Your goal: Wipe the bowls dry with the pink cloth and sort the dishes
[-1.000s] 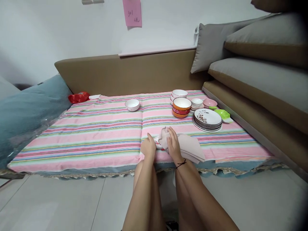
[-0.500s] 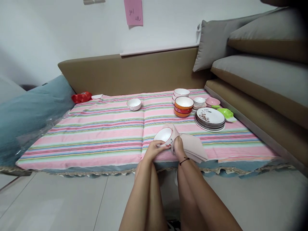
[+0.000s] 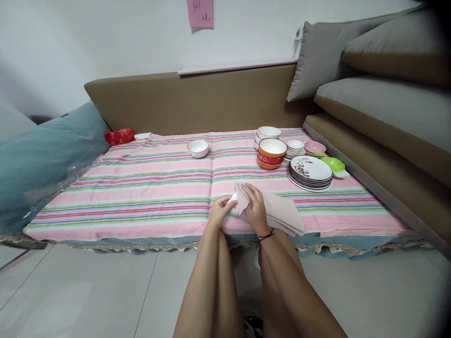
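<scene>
Left grip (image 3: 219, 211) holds a bowl (image 3: 234, 212), right grip (image 3: 257, 208) a cloth (image 3: 241, 199).

One head-worn camera faces forward and down, near the striped cloth (image 3: 141, 195), the wall (image 3: 141, 42) beyond.

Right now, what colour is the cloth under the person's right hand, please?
The cloth is plain pale pinkish-beige; it shows best in the head view.

Left of the hands (image 3: 219, 211) (image 3: 256, 209), striped cloth (image 3: 141, 188) gives room; rightward, bowls (image 3: 271, 158) and plates (image 3: 313, 170), perhaps touching, obstruct.
</scene>
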`<state>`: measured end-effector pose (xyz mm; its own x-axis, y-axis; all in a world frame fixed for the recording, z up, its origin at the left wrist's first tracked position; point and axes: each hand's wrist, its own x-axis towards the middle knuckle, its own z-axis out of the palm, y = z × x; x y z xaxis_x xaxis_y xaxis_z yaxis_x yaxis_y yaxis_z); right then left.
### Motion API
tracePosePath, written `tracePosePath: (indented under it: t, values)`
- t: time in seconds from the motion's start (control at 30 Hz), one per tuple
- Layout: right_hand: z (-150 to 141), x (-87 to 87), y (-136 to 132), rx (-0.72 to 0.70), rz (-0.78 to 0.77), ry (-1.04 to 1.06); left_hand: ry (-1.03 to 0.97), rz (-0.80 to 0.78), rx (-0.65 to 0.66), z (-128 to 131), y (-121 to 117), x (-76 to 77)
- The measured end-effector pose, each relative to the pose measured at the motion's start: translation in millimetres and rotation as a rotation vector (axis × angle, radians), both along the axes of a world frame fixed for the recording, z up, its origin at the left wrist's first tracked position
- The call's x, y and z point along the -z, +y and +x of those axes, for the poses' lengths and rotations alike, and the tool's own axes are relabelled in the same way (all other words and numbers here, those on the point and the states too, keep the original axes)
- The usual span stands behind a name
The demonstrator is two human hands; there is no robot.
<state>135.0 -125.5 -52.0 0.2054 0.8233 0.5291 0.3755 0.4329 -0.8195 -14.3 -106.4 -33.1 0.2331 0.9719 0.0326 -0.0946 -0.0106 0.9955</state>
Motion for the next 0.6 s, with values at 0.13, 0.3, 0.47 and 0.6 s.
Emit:
tracePosePath:
  t: [0.13, 0.3, 0.47, 0.6]
  values:
    - [5.8, 14.4, 21.6, 0.096, -0.152, 0.297, 0.019, 0.006, -0.010, 6.3, -0.3, 4.9]
    - [9.1, 8.3, 19.3, 0.023, -0.165, 0.291, 0.073, 0.036, -0.120, 15.3, 6.2, 7.1]
    - [3.5, -7.1, 3.9, -0.221, 0.010, -0.044, 0.085, 0.055, -0.295, 12.3, 9.6, 3.3]
    - [-0.8, 1.7, 15.9, -0.186, -0.116, 0.184, 0.108, 0.061, -0.353, 8.9, 4.4, 2.9]
